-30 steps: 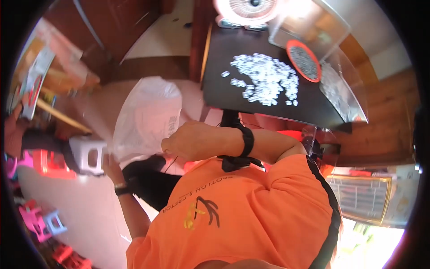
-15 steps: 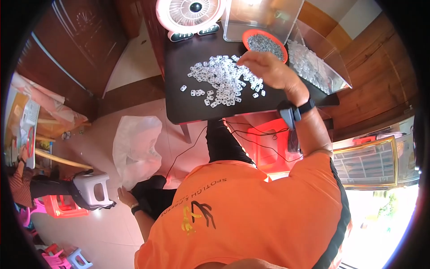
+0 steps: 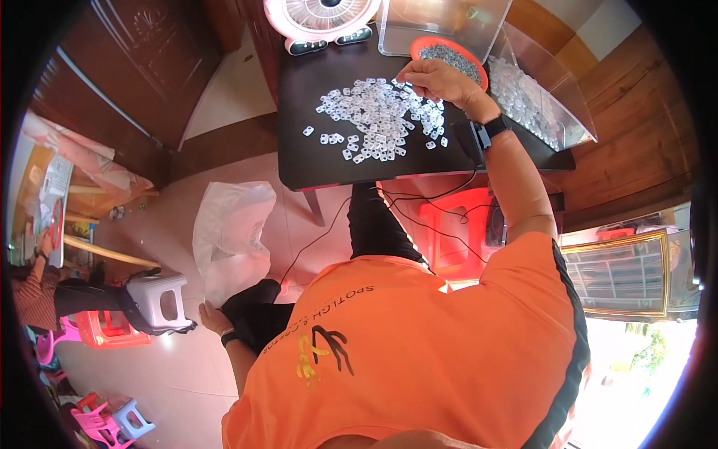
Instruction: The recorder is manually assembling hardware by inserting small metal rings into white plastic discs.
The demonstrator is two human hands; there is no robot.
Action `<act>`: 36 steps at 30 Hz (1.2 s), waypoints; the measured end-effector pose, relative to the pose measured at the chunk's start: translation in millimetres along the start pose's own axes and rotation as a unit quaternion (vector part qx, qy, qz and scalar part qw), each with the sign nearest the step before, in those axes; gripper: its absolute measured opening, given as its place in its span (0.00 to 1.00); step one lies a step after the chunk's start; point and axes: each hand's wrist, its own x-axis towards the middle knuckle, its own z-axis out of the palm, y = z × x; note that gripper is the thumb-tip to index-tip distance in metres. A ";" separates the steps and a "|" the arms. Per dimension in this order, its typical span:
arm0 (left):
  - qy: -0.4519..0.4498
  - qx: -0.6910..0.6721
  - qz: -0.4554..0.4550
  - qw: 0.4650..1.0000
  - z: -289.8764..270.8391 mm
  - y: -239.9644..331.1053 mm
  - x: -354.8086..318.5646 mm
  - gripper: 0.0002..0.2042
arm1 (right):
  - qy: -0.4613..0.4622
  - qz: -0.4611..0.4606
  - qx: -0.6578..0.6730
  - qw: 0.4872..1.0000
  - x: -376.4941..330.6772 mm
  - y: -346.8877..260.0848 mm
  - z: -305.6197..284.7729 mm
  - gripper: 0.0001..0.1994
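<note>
On the dark table (image 3: 314, 161) lies a spread pile of small white plastic pieces (image 3: 374, 112), each with holes in it. My right hand (image 3: 443, 81) is over the far right part of this pile, fingers curled together; what they hold, if anything, is too small to make out. Just beyond it is a red plate (image 3: 485, 73) heaped with small grey metal pieces. Down by my left thigh, my left hand (image 3: 215, 318) is closed at the lower edge of a whitish plastic bag (image 3: 228, 239), its fingers partly hidden.
A pink fan (image 3: 321, 16) stands at the table's back. To the right, a clear bin (image 3: 553, 112) holds many translucent pieces. Under the table are a red stool (image 3: 452, 232) and dark cables (image 3: 318, 247). Another person sits at far left near a grey stool (image 3: 153, 295).
My right hand has gone from spread fingers to curled ones, shifting slightly away from me over the pile. My left hand stays by the bag. The whole view has shifted a little.
</note>
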 end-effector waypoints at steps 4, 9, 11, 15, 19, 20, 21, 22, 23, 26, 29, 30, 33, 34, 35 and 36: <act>0.002 -0.007 -0.009 1.000 0.4 5.3 -1.3 0.14 | -0.004 -0.004 0.004 1.000 1.8 5.0 4.9 0.13; 0.001 0.000 0.001 1.000 1.1 4.9 -0.4 0.14 | 0.050 -0.048 -0.057 0.996 1.7 4.7 8.5 0.14; 0.002 -0.003 0.012 1.000 4.8 0.0 3.6 0.14 | 0.094 -0.063 -0.064 0.991 8.4 20.5 -6.5 0.15; 0.013 0.007 0.023 1.000 5.3 -7.1 6.5 0.13 | 0.201 -0.065 -0.262 0.942 4.3 38.4 -36.2 0.15; 0.006 0.004 0.008 1.000 0.7 -6.9 2.9 0.14 | 0.267 -0.070 -0.433 0.858 -19.4 63.9 -40.0 0.14; 0.006 0.002 0.009 1.000 -0.2 -3.5 2.0 0.14 | 0.290 -0.076 -0.486 0.821 -23.7 71.2 -38.3 0.15; 0.001 0.007 0.000 1.000 -1.8 -0.2 0.4 0.13 | 0.292 -0.075 -0.486 0.820 -25.5 77.3 -36.2 0.15; -0.004 0.013 -0.008 1.000 -3.2 3.2 -1.6 0.13 | 0.282 -0.058 -0.507 0.812 -26.9 83.1 -34.4 0.14; -0.004 0.011 -0.006 1.000 -3.7 6.7 -3.6 0.13 | 0.272 -0.042 -0.527 0.804 -28.0 84.2 -32.9 0.13; 0.003 -0.002 -0.017 1.000 -5.1 17.3 -9.6 0.13 | 0.256 0.003 -0.540 0.802 -25.7 81.6 -25.3 0.09; 0.011 -0.004 -0.015 1.000 -5.6 7.0 -8.0 0.13 | 0.256 -0.030 -0.582 0.771 -19.5 83.9 -22.2 0.07; 0.011 -0.005 -0.015 1.000 -6.0 7.5 -9.1 0.13 | 0.257 -0.031 -0.582 0.771 -19.2 83.1 -21.2 0.07; 0.009 0.013 0.003 1.000 -8.2 9.3 -12.9 0.13 | 0.276 -0.063 -0.602 0.747 -19.6 80.2 -20.5 0.06; 0.010 0.020 0.008 1.000 -8.7 6.9 -12.8 0.13 | 0.284 -0.082 -0.611 0.735 -18.4 81.1 -21.9 0.06; 0.011 0.027 0.014 0.999 -8.7 5.4 -12.4 0.13 | 0.292 -0.101 -0.619 0.722 -17.0 81.4 -23.6 0.06; 0.013 0.025 0.014 1.000 -9.0 3.8 -12.0 0.13 | 0.293 -0.102 -0.619 0.721 -16.6 81.4 -24.1 0.06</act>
